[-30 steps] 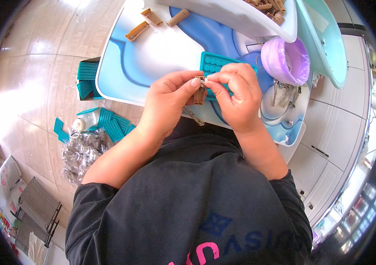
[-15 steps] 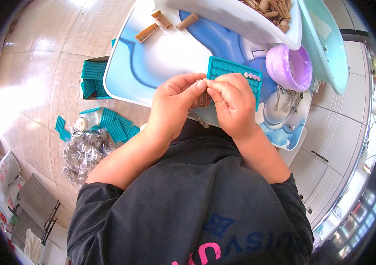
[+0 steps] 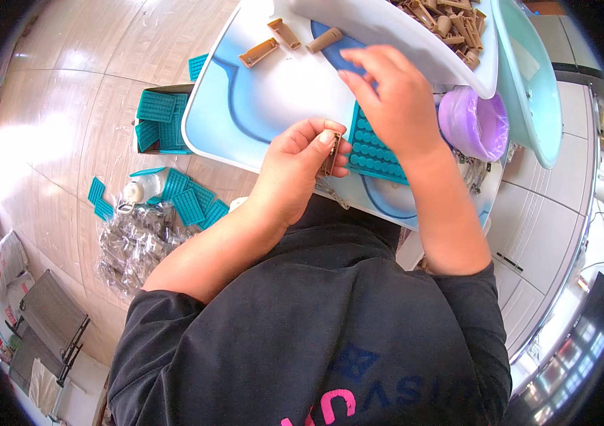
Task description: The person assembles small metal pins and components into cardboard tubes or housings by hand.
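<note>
Holding the slim brown piece [image 3: 331,157] in your left hand [image 3: 298,157], thumb and fingers clamped on it, you have its long axis pointing mostly away from you, leaning slightly right. Your right hand [image 3: 398,99], nearer the loose brown cylinder [image 3: 324,40], hangs over the teal tray [image 3: 375,151], thumb and forefinger apart; the cylinder lies beyond and left of them, slanting from near left to far right.

The person wears a loose black cloth T-shirt [image 3: 266,334] printed with a dark-blue geometric emblem [image 3: 356,361], dark-blue lettering [image 3: 413,389] and rounded pink lettering [image 3: 337,395]. The left hand [image 3: 296,154] and right hand [image 3: 395,96] are bare.
</note>
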Demonstrator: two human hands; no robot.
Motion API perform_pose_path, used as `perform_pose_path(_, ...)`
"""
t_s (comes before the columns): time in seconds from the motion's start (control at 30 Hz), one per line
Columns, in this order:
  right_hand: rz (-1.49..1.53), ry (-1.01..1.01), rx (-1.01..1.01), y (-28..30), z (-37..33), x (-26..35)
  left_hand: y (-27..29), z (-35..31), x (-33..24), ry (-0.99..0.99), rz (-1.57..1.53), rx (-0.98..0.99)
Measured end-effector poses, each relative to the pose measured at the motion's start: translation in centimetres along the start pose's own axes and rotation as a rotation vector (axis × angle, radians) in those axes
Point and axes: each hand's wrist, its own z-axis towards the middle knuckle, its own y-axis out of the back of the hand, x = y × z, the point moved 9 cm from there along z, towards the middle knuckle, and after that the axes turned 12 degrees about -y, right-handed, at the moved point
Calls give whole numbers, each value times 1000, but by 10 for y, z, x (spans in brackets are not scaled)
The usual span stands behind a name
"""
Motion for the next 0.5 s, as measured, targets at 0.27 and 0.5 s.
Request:
perform_pose_path(0.27,-354,91,55,-41,13,-1,2,-3,-6,-32,-21,-77)
perform_pose_path(0.5,-185,178,51,-28,-9,8,14,-6,-17,-28,-18,-122)
